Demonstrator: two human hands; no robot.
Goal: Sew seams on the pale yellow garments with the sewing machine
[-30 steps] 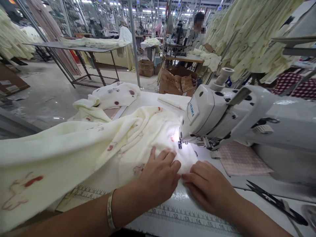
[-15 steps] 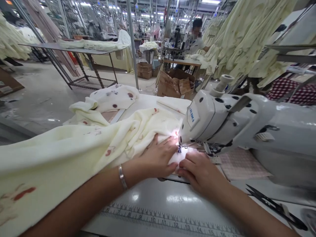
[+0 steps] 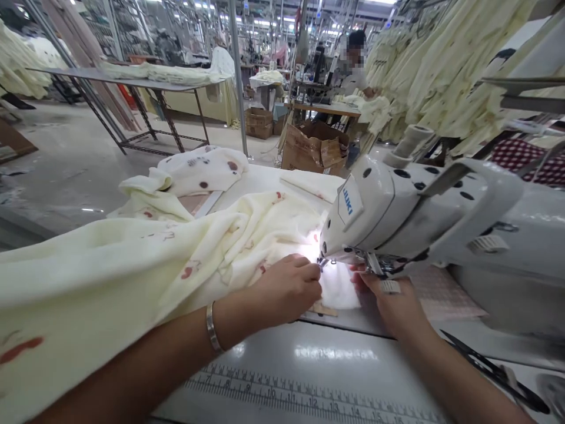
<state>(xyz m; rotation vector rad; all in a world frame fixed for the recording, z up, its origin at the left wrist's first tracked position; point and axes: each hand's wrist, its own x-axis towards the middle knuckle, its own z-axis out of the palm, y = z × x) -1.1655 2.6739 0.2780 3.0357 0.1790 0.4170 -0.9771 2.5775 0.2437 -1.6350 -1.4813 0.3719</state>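
Note:
Cream fabric point(image 3: 132, 253) with small reddish-brown prints spreads across the left of the table, and one end lies under the lit needle area of a white sewing machine point(image 3: 375, 206). Close to the presser foot point(image 3: 322, 265), my left hand point(image 3: 289, 288) is closed, its curled fingers pinching the fabric at the left. To the right of the needle, my right hand point(image 3: 395, 300) reaches beneath the machine head, its fingers closed at the edge of a pale fabric piece point(image 3: 342, 288). The machine head partly hides those fingertips.
Black scissors point(image 3: 489, 368) lie at the right front. A ruler strip point(image 3: 286, 391) runs along the near table edge. Pink checked cloth point(image 3: 445, 291) sits under the machine arm. Beyond are a cardboard box point(image 3: 309, 147), a person point(image 3: 355, 76) and hanging cream garments point(image 3: 459, 65).
My left hand has gone from lying flat on the fabric to curled fingers by the needle. My right hand has moved right, away from the left, under the machine head.

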